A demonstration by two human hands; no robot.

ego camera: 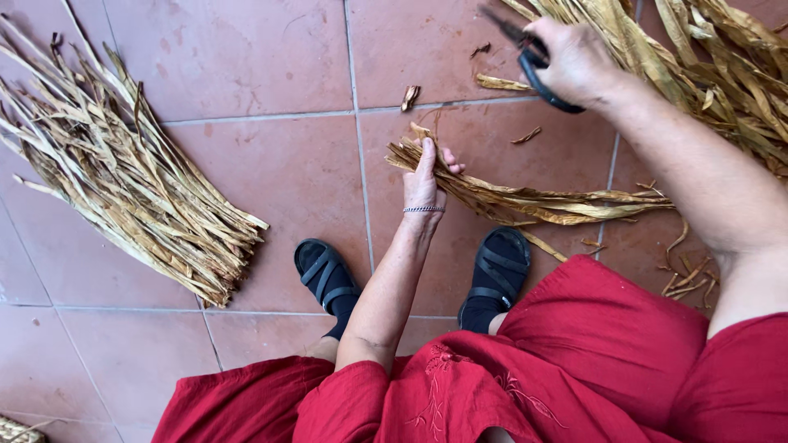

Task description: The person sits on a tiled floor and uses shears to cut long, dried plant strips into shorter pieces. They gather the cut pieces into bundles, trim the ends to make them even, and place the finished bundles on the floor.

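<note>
Nearest the camera, a red dress with embroidery spreads across the person's lap, and below its hem two feet in black strappy sandals rest flat on the reddish floor tiles, one on each side of the left forearm. That forearm runs straight out from the lap between the feet, a thin beaded bracelet at the wrist. The left hand lies with its back up, fingers curled closed around the cut end of a small bundle of dried leaf strips, pinning that end near the tile joint while the rest of the bundle trails off to the person's right along the floor. The right arm reaches farther out and across, elbow bent, and the right hand is closed through the handles of black scissors, whose blades point away to the upper left, above the held bundle and apart from it. Just beyond that hand lies a loose heap of uncut dried leaves. Well apart on the person's left, a trimmed pile of strips fans out on the tiles. Small leaf scraps dot the floor between.
</note>
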